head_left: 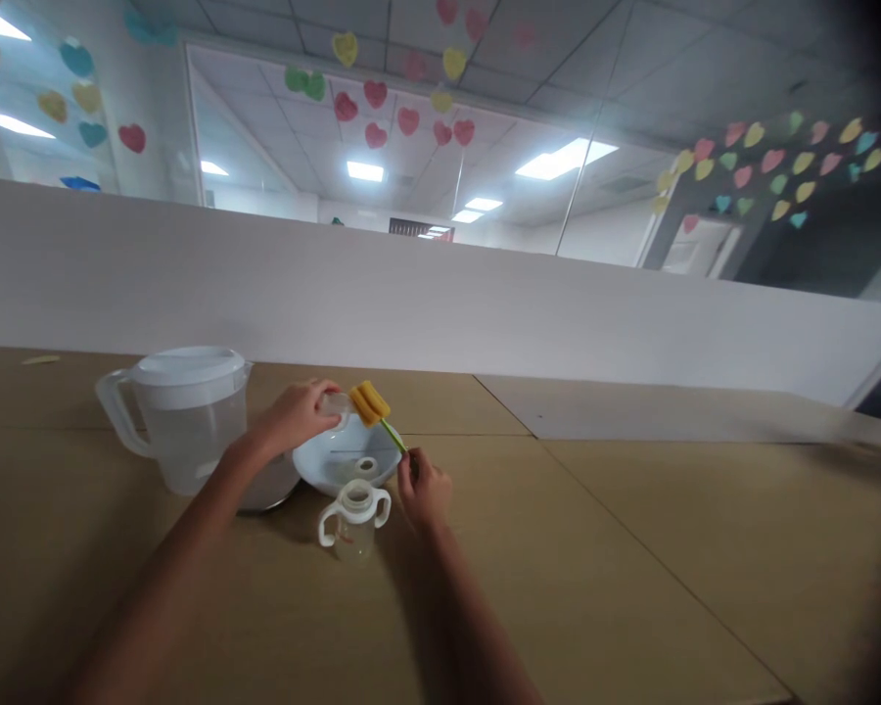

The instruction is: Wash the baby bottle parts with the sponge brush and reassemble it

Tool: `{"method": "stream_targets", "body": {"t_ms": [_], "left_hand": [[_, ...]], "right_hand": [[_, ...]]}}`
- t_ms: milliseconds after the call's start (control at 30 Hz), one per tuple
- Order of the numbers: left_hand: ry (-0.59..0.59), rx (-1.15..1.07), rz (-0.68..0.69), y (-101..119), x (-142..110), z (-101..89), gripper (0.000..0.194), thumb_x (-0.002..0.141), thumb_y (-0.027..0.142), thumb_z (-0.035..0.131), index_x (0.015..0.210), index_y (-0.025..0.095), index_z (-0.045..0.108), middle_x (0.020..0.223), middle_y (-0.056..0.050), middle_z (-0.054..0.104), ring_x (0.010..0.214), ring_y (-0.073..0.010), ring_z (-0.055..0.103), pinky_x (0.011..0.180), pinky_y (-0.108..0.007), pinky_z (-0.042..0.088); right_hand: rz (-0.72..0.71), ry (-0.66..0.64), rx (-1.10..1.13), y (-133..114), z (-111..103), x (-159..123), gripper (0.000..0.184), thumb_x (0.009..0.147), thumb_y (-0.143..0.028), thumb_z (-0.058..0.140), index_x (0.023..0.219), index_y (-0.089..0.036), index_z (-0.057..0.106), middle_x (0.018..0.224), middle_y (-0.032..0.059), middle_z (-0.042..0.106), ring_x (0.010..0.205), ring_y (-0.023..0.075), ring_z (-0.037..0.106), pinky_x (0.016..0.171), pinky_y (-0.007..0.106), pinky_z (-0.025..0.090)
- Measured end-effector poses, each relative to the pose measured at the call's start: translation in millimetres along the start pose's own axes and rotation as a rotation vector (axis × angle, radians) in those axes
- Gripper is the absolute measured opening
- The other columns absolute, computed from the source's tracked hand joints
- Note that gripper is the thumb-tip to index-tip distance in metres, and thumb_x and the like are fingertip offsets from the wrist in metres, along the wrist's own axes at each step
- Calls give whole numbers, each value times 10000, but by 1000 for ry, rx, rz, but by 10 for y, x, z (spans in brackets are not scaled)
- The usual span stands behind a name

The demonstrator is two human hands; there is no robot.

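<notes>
My left hand (301,415) pinches a small clear plastic cap (335,403) above the far side of a white bowl (321,465). My right hand (426,492) is closed round the thin green handle of a sponge brush (370,402). The brush's yellow sponge head points up and to the left, close to the cap's right side; whether they touch I cannot tell. Inside the bowl lies a white ring-shaped bottle collar (365,467). A clear baby bottle (354,537) with two white side handles stands upright and uncapped in front of the bowl, between my forearms.
A lidded translucent pitcher (197,421) stands at the left, its handle facing left. A round metal-edged dish (270,486) sits partly hidden beneath my left forearm. A low white wall (382,304) with glass above runs behind the wooden table (594,548).
</notes>
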State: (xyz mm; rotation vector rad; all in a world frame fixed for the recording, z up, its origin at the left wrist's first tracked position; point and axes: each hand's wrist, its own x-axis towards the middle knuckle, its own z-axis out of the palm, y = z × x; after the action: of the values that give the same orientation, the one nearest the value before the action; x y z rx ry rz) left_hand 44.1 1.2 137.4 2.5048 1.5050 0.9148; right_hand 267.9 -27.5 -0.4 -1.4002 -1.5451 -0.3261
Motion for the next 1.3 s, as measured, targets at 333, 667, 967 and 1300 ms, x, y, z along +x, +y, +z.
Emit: {"method": "stream_targets", "body": {"t_ms": [333, 667, 967, 1300], "left_hand": [[134, -16, 270, -34, 44, 113, 611, 667, 58, 611, 1245, 244, 549, 1076, -42, 575, 969, -191, 574, 930, -322, 469], [258, -526, 147, -9, -4, 21, 434, 766, 250, 545, 1195, 185, 539, 1098, -67, 582, 1058, -199, 570, 925, -329, 495], [42, -600, -72, 100, 44, 294, 530, 900, 568, 347, 1134, 146, 567, 958, -98, 687, 778, -181, 666, 666, -280, 535], [-79, -439, 211, 141, -75, 18, 376, 788, 470, 598, 1062, 232, 696, 1216, -58, 641, 887, -169, 658, 813, -314, 524]], "right_hand": [[-39, 42, 129, -24, -35, 17, 380, 927, -379, 346, 778, -162, 619, 459, -35, 500, 393, 85, 422, 451, 194, 276], [-200, 37, 134, -47, -85, -19, 333, 905, -334, 390, 718, -170, 612, 431, -46, 470, 375, 63, 406, 441, 172, 271], [-232, 162, 85, -144, -97, -50, 303, 923, -295, 381, 777, -158, 608, 452, -46, 482, 377, 59, 414, 449, 171, 303], [-330, 154, 34, -81, -110, -39, 259, 929, -228, 390, 812, -141, 605, 492, -28, 542, 403, 56, 462, 461, 172, 315]]}}
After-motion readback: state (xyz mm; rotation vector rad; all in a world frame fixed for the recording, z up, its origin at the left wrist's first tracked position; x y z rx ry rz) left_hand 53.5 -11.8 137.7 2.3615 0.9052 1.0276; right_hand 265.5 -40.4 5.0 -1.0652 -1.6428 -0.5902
